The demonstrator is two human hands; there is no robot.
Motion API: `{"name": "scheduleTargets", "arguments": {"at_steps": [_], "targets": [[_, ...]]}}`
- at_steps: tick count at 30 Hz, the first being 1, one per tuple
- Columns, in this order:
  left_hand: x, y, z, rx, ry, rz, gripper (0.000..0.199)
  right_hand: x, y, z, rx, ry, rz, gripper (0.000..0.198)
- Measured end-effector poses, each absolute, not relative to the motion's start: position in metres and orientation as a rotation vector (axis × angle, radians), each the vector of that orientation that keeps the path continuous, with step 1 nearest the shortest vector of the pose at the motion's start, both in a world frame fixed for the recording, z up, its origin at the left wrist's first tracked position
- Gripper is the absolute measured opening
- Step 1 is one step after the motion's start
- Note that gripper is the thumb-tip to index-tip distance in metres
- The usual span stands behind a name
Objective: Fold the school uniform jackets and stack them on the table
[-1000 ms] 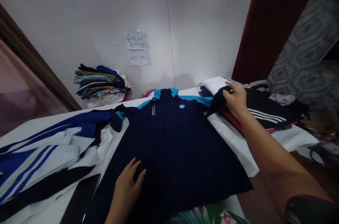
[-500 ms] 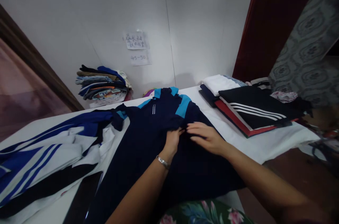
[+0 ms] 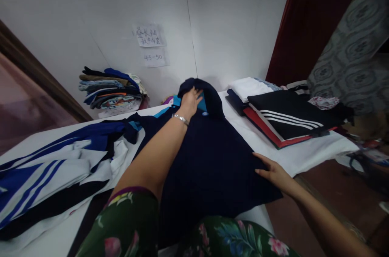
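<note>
A navy long-sleeved top with teal panels (image 3: 209, 155) lies spread over the table in front of me. My left hand (image 3: 190, 103) reaches to its collar end, fingers closed on the cloth there. The fabric around that hand is raised and bunched, and it covers most of the teal on the right shoulder. A small round light-blue mark shows just below. My right hand (image 3: 270, 174) rests at the top's right side near the hem, thumb and forefinger apart against the cloth; its other fingers are hard to see.
Blue, white and black garments (image 3: 51, 180) lie loose at the left. A stack of folded clothes (image 3: 112, 91) stands at the back left. Folded clothes with a black striped piece (image 3: 285, 115) occupy the right. Paper signs (image 3: 150, 40) hang on the wall.
My left hand has moved from the chest up to the collar, where the cloth is now lifted and folded over. My right hand has slid right and down to the side edge.
</note>
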State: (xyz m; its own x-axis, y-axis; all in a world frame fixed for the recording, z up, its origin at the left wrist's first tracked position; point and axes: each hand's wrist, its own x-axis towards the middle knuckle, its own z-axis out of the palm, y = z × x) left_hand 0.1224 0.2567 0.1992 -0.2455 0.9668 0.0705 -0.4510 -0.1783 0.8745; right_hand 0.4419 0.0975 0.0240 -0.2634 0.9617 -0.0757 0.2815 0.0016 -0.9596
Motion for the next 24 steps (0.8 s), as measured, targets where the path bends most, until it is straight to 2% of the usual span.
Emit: {"name": "scheduleTargets", "arguments": {"at_steps": [6,11,16,21,24], "targets": [[0.094,0.302,0.272,0.899,0.855,1.804,0.035,0.388,0.086,0.075,-1.083,-1.854,1.306,0.061],[0.057,0.299,0.306,0.882,0.843,1.925,0.037,0.314,0.082,0.081,-0.916,-2.043,1.464,0.061],[0.008,0.286,0.294,0.883,0.943,1.98,0.036,0.261,0.078,0.059,-0.92,-2.225,1.534,0.059],[-0.029,0.271,0.26,0.804,1.033,1.972,0.031,0.259,0.074,0.045,-0.855,-2.15,1.911,0.058],[-0.047,0.261,0.251,0.748,1.046,2.016,0.029,0.268,0.085,0.05,-0.781,-2.148,1.635,0.04]]}}
